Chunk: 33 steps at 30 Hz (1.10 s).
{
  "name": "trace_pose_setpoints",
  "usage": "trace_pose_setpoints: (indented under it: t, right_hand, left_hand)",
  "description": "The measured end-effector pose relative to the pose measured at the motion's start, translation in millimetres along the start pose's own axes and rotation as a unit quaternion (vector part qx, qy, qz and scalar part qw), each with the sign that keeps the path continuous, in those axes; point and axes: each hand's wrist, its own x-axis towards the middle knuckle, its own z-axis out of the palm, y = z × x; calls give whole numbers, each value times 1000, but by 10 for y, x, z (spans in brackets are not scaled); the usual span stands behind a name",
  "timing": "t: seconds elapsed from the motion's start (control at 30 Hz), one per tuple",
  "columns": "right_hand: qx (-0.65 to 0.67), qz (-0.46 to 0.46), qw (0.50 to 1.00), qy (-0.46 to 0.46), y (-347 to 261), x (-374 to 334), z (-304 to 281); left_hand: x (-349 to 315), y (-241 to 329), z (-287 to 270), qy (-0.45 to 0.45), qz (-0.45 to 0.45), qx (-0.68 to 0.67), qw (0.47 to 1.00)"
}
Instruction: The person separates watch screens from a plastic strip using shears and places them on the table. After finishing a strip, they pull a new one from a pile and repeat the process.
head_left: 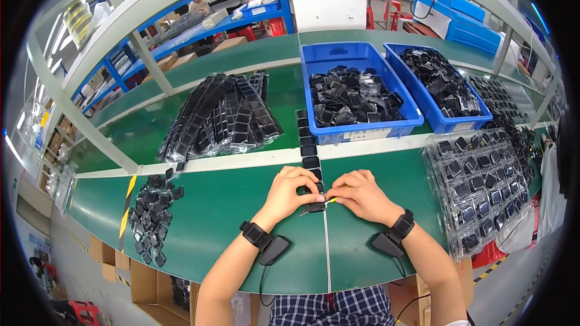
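1. Black straps with chunky little boxes sit on both wrists; the left strap (256, 234) and right strap (401, 226) are clear of the fingers, so no snagging there, imo.
2. Left hand (287, 194): thumb and fingers pinched on a small dark piece (313, 207). It's right in front of the body, over the green worktop (211, 217); can't tell if it's touching down.
3. Right hand (364, 197): fingertips pinched on a thin yellow bit (331, 200), right up against the dark piece. Too tiny to say if the two are joined.
4. Tip for this fiddly part: I'd let the left pinch do the steadying, grip by the edges, and make the right hand's moves small and low. Twisting or squeezing hard could make the piece slip, I reckon.
5. Just past the fingers there's a row of black squares (311, 162); I'd watch the knuckles so they don't nudge it.
6. Off left, a loose pile of black pieces (152, 214); right, a filled clear tray (447, 205).
7. Farther back: bundled black strips (220, 111) and two loaded blue bins (408, 127).
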Motion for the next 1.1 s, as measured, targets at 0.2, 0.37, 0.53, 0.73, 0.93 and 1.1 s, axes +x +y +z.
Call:
trace_pose_setpoints:
  t: [0.2, 0.37, 0.53, 0.73, 0.93, 1.1]
  right_hand:
    - [-27, -46, 998, -41, 168, -23, -207]
    - [1, 44, 999, -15, 261, -124, -335]
    - [-21, 68, 996, 50, 167, -105, -178]
    - [-35, 64, 996, 58, 67, -78, -75]
    - [-47, 45, 997, 48, 47, -44, -18]
    - [-94, 42, 993, 62, 37, -1, 127]
  left_hand:
    - [0, -25, -63, -15, -7, -5, 1000]
    - [-120, -233, -187, 31, -95, -158, 982]
    - [-172, -77, -368, 68, -3, -59, 996]
    - [-93, 220, -269, -58, 31, 74, 995]
    - [-34, -28, -149, -16, -19, 17, 1000]
    - [38, -37, -91, 8, 13, 24, 1000]
